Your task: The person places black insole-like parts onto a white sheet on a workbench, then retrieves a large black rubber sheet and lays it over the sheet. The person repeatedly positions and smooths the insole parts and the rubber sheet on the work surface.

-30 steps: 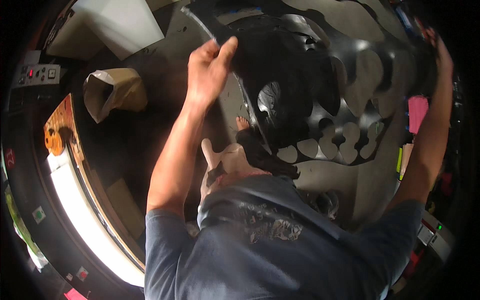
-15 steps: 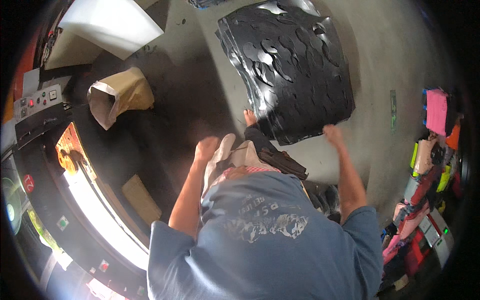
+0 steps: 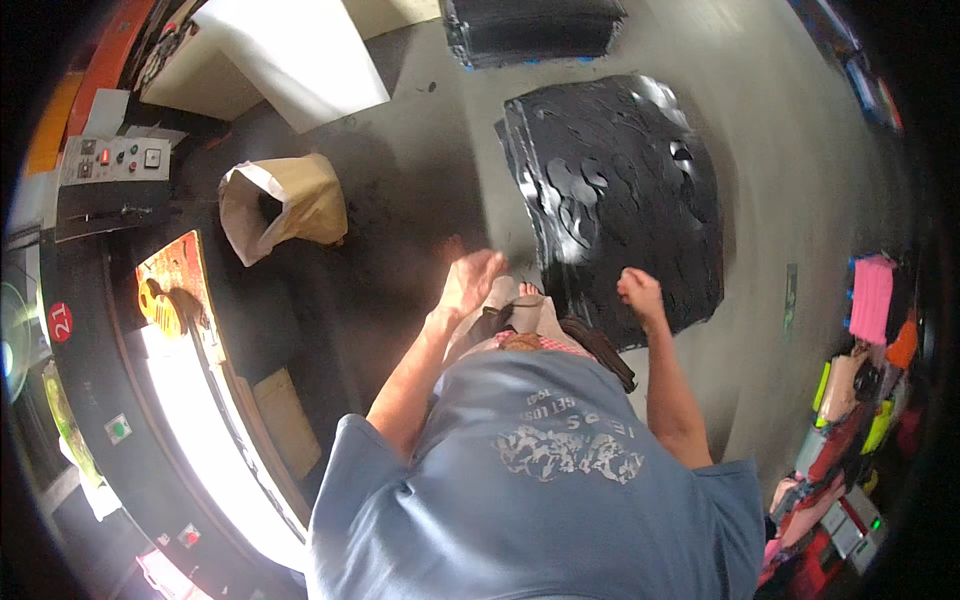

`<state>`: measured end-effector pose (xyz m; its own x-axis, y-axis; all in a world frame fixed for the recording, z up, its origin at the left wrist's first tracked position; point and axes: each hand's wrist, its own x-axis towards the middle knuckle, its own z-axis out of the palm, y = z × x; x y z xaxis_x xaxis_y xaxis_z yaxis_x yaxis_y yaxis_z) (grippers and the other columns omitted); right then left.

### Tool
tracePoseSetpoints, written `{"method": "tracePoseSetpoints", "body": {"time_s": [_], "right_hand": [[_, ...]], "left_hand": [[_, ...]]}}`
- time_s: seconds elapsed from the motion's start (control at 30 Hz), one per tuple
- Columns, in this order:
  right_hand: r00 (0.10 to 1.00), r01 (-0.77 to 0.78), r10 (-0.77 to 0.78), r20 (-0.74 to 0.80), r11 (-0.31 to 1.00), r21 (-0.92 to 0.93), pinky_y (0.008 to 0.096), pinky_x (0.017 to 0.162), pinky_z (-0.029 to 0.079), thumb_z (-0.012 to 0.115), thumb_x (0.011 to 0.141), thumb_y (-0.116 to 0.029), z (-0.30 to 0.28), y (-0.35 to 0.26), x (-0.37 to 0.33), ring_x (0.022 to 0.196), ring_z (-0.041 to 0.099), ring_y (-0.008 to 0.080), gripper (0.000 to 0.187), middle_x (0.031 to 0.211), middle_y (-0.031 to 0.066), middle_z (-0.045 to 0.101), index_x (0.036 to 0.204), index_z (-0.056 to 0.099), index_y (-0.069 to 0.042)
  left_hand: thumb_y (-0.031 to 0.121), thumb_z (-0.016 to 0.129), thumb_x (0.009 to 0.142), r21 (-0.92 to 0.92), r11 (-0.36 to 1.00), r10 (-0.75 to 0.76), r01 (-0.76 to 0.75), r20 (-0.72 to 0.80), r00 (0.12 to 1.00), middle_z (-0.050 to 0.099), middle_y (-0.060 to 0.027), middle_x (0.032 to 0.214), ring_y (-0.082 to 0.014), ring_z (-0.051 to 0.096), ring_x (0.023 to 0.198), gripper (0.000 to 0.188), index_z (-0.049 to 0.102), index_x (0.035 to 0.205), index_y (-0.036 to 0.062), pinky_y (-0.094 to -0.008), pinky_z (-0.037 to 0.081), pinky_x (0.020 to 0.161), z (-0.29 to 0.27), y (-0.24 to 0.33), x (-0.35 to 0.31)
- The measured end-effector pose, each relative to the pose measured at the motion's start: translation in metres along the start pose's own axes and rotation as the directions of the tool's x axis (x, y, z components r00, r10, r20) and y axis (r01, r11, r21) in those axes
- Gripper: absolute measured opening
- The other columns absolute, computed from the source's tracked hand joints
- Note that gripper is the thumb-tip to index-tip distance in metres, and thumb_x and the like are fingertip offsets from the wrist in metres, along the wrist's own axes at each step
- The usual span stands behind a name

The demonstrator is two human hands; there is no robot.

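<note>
My left hand hangs in front of my body, its fingers loosely curled together with nothing visible in them. Out to the other side, my right hand is closed in a loose fist, and I see nothing in it. Beneath and beyond the right hand lies a stack of black sheets on the floor, glossy and marked with curved cut-out shapes. The right hand overlaps the stack's near part in the picture but appears to be above it. Neither hand visibly touches anything.
An upright brown paper sack with its mouth open stands at the left, near a control panel and a brightly lit machine opening. A second black stack sits at the far side. Coloured pieces, including pink sheets, are piled at the right.
My left hand has swung forward and inward, and my right hand has come slightly inward. The view has shifted, bringing the second black stack further into sight.
</note>
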<state>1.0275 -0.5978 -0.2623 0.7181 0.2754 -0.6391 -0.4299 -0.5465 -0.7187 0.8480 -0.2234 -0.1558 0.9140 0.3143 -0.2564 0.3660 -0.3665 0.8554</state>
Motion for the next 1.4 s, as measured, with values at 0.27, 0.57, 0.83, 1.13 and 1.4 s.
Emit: {"method": "tracePoseSetpoints", "body": {"time_s": [0.27,0.57,0.83,1.13,1.4], "right_hand": [[0.997,0.048,-0.061,-0.038,0.958,-0.282,0.0320,0.064,0.045,0.065,0.097,-0.021,0.066,-0.098,0.038,0.068,0.055,0.0133,0.029,0.071,0.0007,0.059,0.078,0.062,0.001],[0.954,0.262,-0.147,0.261,0.831,-0.490,0.0412,0.090,0.057,0.067,0.099,-0.038,0.138,-0.135,0.065,0.100,0.074,0.0343,0.045,0.110,0.0200,0.078,0.122,0.074,0.001],[0.989,-0.017,0.077,0.128,0.910,-0.414,0.0410,0.086,0.058,0.065,0.095,-0.035,0.154,-0.195,0.145,0.094,0.077,0.0303,0.038,0.100,0.0176,0.079,0.111,0.078,-0.003],[0.979,-0.108,0.155,0.129,0.943,-0.314,0.0338,0.071,0.056,0.071,0.095,-0.021,0.110,-0.271,0.300,0.076,0.068,0.0165,0.026,0.085,0.0061,0.075,0.106,0.078,0.002],[0.998,0.007,-0.007,-0.064,1.000,0.009,0.0313,0.068,0.055,0.066,0.094,-0.020,0.087,-0.376,0.396,0.072,0.069,0.0157,0.029,0.083,0.0049,0.074,0.112,0.077,0.001]], "left_hand": [[0.008,0.061,0.104,-0.275,0.620,0.373,-0.735,-0.721,0.584,0.070,-0.0092,0.087,-0.0215,0.067,0.080,0.021,0.065,0.084,0.0011,-0.0333,0.054,0.068,-0.256,0.194,0.012],[0.012,0.060,0.104,-0.023,0.031,0.732,-0.999,-0.680,0.039,0.068,-0.0095,0.090,-0.0219,0.066,0.082,0.021,0.066,0.087,0.0017,-0.0336,0.053,0.071,-0.401,0.271,0.005],[0.017,0.060,0.104,-0.020,-0.108,0.778,-0.994,-0.625,-0.072,0.067,-0.0098,0.092,-0.0222,0.065,0.084,0.022,0.066,0.089,0.0021,-0.0339,0.052,0.073,-0.447,0.270,0.119],[0.022,0.059,0.104,0.004,-0.054,0.813,-0.999,-0.581,-0.046,0.065,-0.0101,0.095,-0.0226,0.063,0.086,0.024,0.066,0.092,0.0026,-0.0343,0.051,0.075,-0.447,0.333,0.259],[0.026,0.059,0.104,0.002,-0.004,0.842,-1.000,-0.539,-0.005,0.064,-0.0104,0.098,-0.0229,0.062,0.088,0.026,0.067,0.095,0.0031,-0.0346,0.050,0.078,-0.458,0.371,0.339]]}}
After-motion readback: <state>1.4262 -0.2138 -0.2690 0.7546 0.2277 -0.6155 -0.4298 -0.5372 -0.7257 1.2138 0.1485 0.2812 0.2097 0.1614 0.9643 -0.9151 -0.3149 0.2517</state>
